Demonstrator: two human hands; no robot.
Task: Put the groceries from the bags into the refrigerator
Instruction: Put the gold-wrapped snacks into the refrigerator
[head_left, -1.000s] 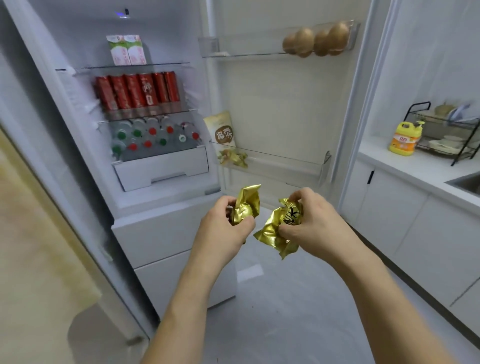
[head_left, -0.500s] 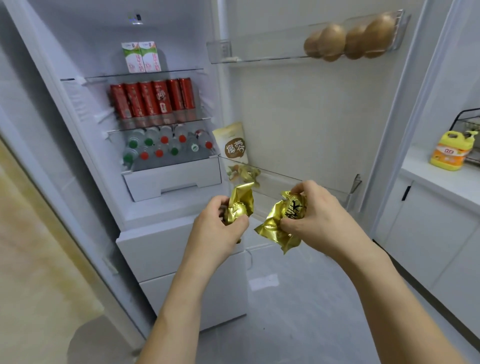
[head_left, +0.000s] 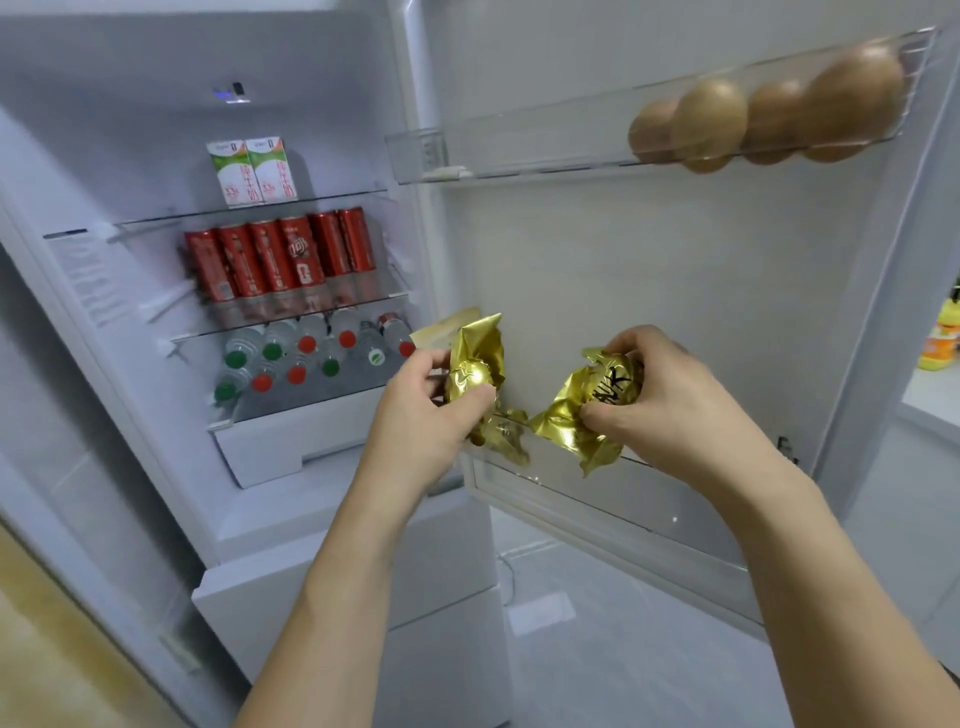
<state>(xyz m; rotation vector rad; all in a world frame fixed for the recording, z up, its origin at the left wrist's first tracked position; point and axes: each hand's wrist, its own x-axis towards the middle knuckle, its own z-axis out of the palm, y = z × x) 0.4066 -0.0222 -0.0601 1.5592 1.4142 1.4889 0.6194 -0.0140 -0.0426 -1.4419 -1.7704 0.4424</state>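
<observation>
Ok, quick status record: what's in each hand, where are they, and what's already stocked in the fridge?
left hand: grips gold foil packet
right hand: grips second gold packet, black lettering
position: both in front of lower door bin
lower door bin: another gold packet, a pouch partly hidden
upper door bin: brown eggs
shelves: milk cartons, red cans, bottles

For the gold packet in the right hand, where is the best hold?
Grip the rounded, bulging middle of the gold packet, coming from its right side as the right hand does. The flat crimped tail at lower left is thin, crumpled foil that would likely slip or tear.
</observation>
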